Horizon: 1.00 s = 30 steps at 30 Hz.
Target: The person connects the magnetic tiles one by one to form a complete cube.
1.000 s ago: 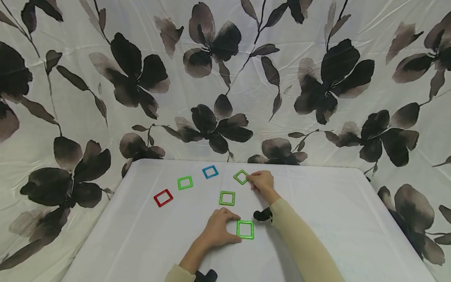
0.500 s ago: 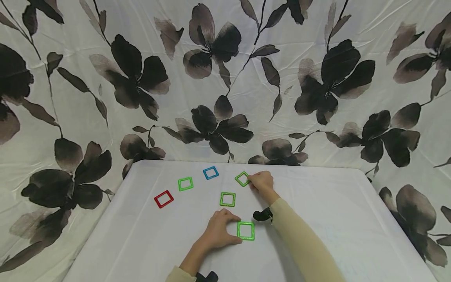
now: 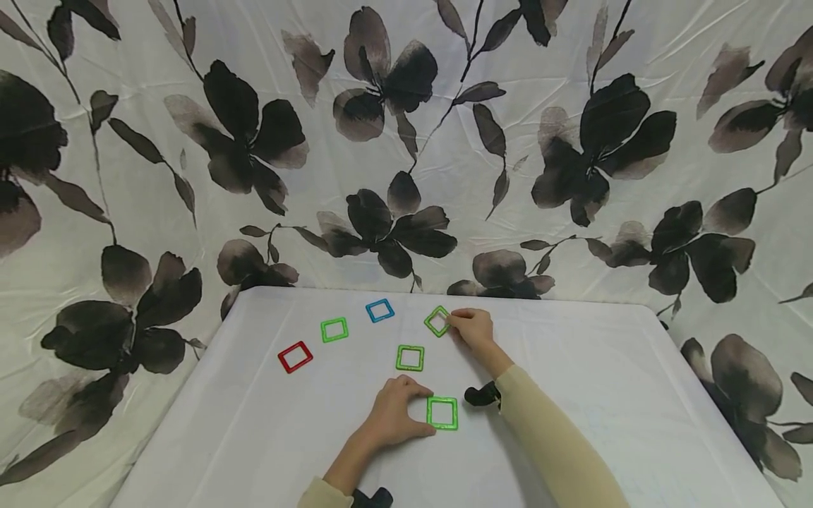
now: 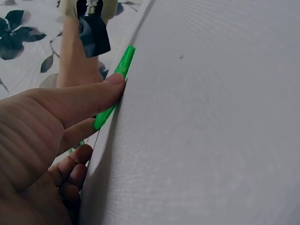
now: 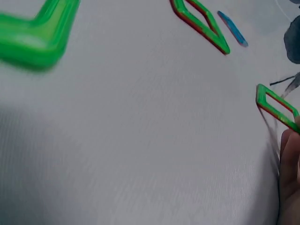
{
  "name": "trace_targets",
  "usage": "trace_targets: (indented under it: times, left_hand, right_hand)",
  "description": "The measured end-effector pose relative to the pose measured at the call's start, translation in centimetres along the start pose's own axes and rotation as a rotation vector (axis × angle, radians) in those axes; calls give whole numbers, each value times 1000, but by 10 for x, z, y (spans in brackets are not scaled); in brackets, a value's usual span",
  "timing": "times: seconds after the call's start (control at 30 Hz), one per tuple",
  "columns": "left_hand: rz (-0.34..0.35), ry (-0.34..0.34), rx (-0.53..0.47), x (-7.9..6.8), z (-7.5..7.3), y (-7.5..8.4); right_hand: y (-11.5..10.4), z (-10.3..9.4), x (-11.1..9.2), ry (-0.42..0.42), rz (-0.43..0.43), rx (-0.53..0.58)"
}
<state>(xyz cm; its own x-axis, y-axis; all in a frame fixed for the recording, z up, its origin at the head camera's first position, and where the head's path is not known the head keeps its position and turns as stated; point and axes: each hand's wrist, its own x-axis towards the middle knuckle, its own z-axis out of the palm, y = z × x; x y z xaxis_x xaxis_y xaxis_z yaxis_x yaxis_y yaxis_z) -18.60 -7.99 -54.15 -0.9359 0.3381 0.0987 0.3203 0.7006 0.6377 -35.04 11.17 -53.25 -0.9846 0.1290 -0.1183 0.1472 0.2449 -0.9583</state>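
Well, right of the red frame [image 3: 301, 365], my left hand [image 3: 394, 416] pinches the nearest green frame [image 3: 443, 426]; farther up the table [image 3: 610, 381], my right hand [image 3: 473, 328] pinches the far green frame [image 3: 432, 329]. Seemingly I'm positioning both; next calls for light adjustment.

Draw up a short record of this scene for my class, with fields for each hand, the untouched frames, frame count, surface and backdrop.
Left hand: holds the nearest green frame at its left side
Right hand: pinches the diamond-turned green frame at its right corner
Untouched: red frame, blue frame, left green frame, middle green frame
Frame count: six, four of them green
Surface: white tabletop
Backdrop: floral cloth
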Motion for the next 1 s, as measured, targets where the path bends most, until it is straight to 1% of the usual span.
trace_targets:
  times: [0.2,0.3,0.37,0.47,0.63,0.77,0.87,1.0]
  left_hand:
    - [-14,-11,3,-1,2,0]
    - [-13,-9,1,-1,3,0]
    - [-10,-5,-2,0,3,0]
    - [-7,2,-4,0,3,1]
    - [-15,2,7,0,3,1]
    - [-9,2,8,1,2,2]
    - [-10,0,7,1,1,3]
    - [-20,-6,0,1,1,4]
  right_hand:
    - [4,-9,-1,-96,28,151]
    - [3,-15,-5,-128,25,186]
    - [2,-19,-8,-150,3,194]
    - [-1,-27,-14,-175,-54,181]
    - [-11,-38,-30,-224,-171,122]
    - [-15,-45,-39,-268,-238,130]
    - [-18,-52,-47,-300,-279,110]
    - [-35,-62,-71,-335,-341,39]
